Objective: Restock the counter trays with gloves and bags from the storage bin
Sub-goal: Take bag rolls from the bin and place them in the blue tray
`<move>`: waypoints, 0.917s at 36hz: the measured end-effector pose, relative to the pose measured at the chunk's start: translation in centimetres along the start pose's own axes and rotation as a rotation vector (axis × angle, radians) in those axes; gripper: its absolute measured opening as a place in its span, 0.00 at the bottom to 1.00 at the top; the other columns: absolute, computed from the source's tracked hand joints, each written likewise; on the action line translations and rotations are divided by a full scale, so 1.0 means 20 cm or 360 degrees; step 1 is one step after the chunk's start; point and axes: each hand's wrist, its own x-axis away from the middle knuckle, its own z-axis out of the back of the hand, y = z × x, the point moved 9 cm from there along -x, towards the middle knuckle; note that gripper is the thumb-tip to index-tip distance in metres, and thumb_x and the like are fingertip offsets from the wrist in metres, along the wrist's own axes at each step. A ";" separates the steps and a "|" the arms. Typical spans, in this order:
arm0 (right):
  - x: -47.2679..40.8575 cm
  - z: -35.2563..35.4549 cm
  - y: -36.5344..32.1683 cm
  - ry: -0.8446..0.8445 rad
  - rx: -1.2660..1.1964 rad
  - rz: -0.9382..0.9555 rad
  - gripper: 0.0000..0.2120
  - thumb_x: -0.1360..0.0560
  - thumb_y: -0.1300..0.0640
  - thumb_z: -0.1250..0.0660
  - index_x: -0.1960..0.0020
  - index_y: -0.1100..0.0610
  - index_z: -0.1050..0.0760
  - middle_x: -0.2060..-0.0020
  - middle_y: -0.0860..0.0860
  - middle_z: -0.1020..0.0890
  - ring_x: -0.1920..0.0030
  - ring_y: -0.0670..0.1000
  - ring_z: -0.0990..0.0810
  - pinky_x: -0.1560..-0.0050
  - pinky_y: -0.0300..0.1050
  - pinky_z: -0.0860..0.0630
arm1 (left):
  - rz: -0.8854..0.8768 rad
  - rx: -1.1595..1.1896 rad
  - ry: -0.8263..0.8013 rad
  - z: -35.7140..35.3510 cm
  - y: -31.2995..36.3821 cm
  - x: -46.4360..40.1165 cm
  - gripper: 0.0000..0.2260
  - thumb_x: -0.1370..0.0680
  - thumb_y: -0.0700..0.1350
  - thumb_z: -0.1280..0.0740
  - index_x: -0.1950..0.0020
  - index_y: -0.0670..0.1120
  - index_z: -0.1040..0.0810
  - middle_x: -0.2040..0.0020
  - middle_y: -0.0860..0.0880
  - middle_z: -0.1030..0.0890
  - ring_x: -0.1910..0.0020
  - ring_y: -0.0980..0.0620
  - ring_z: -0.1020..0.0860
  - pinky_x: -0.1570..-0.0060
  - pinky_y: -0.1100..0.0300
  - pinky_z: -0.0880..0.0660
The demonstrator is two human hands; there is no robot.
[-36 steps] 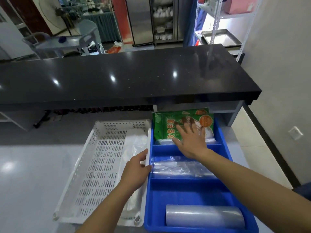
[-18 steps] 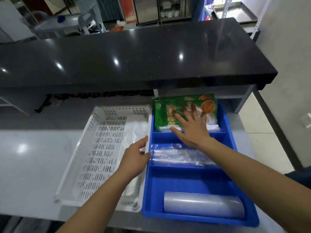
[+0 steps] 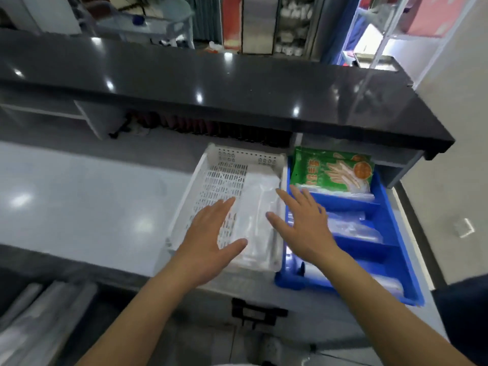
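A white perforated tray [image 3: 211, 180] sits on the grey counter beside a blue divided tray [image 3: 383, 196]. Clear plastic bags [image 3: 257, 207] lie along the white tray's right side. A green pack of gloves [image 3: 330, 170] fills the blue tray's far compartment, and clear bags [image 3: 353, 228] lie in its middle one. My left hand [image 3: 208, 241] hovers open over the white tray's near half. My right hand [image 3: 303, 225] is spread open above the seam between both trays. Neither hand holds anything.
A long black countertop [image 3: 237, 88] overhangs the far ends of both trays. Clear plastic rolls [image 3: 39, 313] lie low at the left, below the counter. A white wall rises at the right, with metal shelving [image 3: 383, 35] behind.
My right hand has left the green glove pack and come back left to the trays' seam. My left hand has shifted left over the white tray. The camera has tilted down and back.
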 end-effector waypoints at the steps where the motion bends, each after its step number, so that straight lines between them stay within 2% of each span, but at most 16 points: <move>1: 0.06 -0.04 -0.11 -0.0008 -0.0044 0.0032 0.31 0.24 0.33 0.44 0.23 0.39 0.43 0.20 0.45 0.48 0.21 0.48 0.56 0.24 0.60 0.55 | 0.0044 -0.0033 0.0043 0.05 -0.09 0.08 0.36 0.23 0.61 0.34 0.21 0.65 0.52 0.20 0.62 0.51 0.21 0.58 0.54 0.23 0.52 0.51; 5: 0.27 -0.27 -0.54 -0.0061 -0.0200 0.0142 0.29 0.23 0.35 0.41 0.24 0.39 0.41 0.21 0.43 0.46 0.21 0.46 0.55 0.23 0.56 0.53 | 0.0239 -0.0001 0.0214 0.19 -0.49 0.46 0.38 0.25 0.66 0.36 0.22 0.66 0.54 0.21 0.64 0.56 0.22 0.59 0.61 0.24 0.53 0.56; 9: 0.50 -0.65 -0.89 -0.0162 -0.0312 0.0254 0.28 0.23 0.37 0.40 0.24 0.40 0.40 0.21 0.43 0.45 0.21 0.46 0.54 0.23 0.57 0.50 | 0.0479 0.0029 0.0380 0.26 -0.93 0.84 0.37 0.27 0.70 0.40 0.22 0.66 0.53 0.21 0.62 0.55 0.21 0.56 0.59 0.24 0.53 0.54; 13: 0.74 -1.17 -1.10 -0.0683 -0.0063 0.0347 0.33 0.25 0.30 0.46 0.23 0.37 0.48 0.21 0.41 0.54 0.21 0.46 0.60 0.24 0.58 0.55 | 0.0827 0.0054 0.0363 0.26 -1.34 1.22 0.40 0.28 0.73 0.42 0.21 0.65 0.56 0.19 0.58 0.58 0.21 0.51 0.60 0.23 0.48 0.55; 15: 0.81 -1.33 -1.21 -0.0840 0.0063 0.0455 0.35 0.27 0.27 0.48 0.23 0.35 0.49 0.21 0.40 0.55 0.21 0.47 0.61 0.25 0.59 0.55 | 0.0960 0.0065 0.0410 0.29 -1.48 1.39 0.41 0.28 0.73 0.42 0.21 0.63 0.55 0.18 0.56 0.56 0.20 0.50 0.59 0.23 0.48 0.53; 23: 0.93 -1.62 -1.66 -0.1056 0.0185 0.0793 0.35 0.28 0.26 0.47 0.24 0.36 0.44 0.21 0.41 0.47 0.21 0.45 0.53 0.23 0.57 0.50 | 0.1317 0.0319 0.0700 0.39 -1.79 1.88 0.39 0.25 0.68 0.38 0.20 0.58 0.51 0.18 0.53 0.52 0.20 0.50 0.52 0.23 0.47 0.47; 29: 0.96 -1.84 -1.79 -0.1268 0.0351 0.0909 0.33 0.26 0.30 0.44 0.24 0.39 0.42 0.22 0.44 0.43 0.22 0.47 0.50 0.24 0.56 0.47 | 0.1482 0.0475 0.0759 0.34 -1.91 2.01 0.40 0.24 0.65 0.35 0.19 0.57 0.52 0.18 0.51 0.53 0.20 0.51 0.54 0.23 0.48 0.47; 33: 0.87 -1.97 -1.93 -0.1342 0.0361 0.0943 0.32 0.25 0.34 0.40 0.25 0.44 0.38 0.23 0.48 0.38 0.23 0.50 0.43 0.25 0.55 0.43 | 0.1582 0.0559 0.0782 0.35 -2.00 2.08 0.39 0.24 0.63 0.35 0.20 0.57 0.51 0.18 0.53 0.50 0.20 0.50 0.50 0.23 0.49 0.46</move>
